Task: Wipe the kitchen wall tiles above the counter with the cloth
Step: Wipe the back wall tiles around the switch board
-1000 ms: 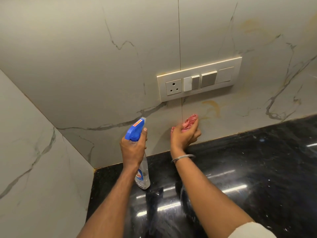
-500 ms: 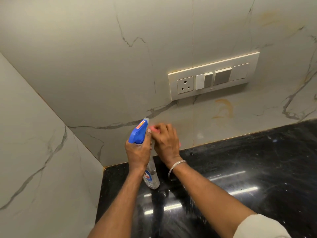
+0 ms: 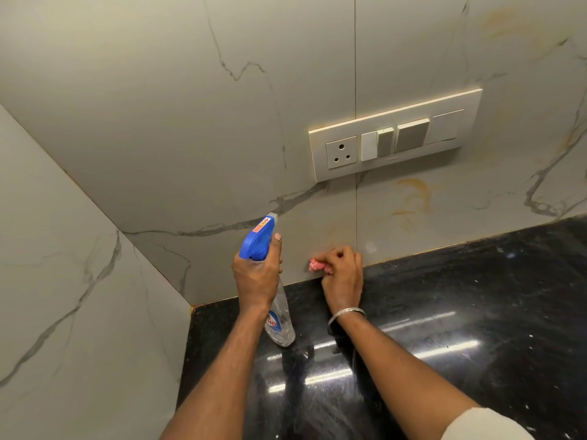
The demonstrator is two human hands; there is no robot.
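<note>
The wall tiles (image 3: 178, 128) are pale marble-look slabs with grey veins, meeting in a corner at the left. My right hand (image 3: 343, 274) holds a small crumpled pink cloth (image 3: 318, 265) pressed against the lowest part of the back tile, just above the black counter (image 3: 460, 312). My left hand (image 3: 257, 274) grips a clear spray bottle (image 3: 276, 315) with a blue trigger head (image 3: 259, 238), its nozzle pointing at the wall and its base close to the counter. An orange-brown stain (image 3: 413, 195) marks the tile under the switch plate.
A cream switch plate (image 3: 394, 136) with a socket and several switches is set into the back wall, up and right of my hands. The glossy black counter stretches right and toward me. A side wall (image 3: 63, 296) closes off the left.
My right hand with the cloth swung left next to the bottle half a second ago, then came back right and lower along the tile's bottom edge. The left hand stays on the bottle.
</note>
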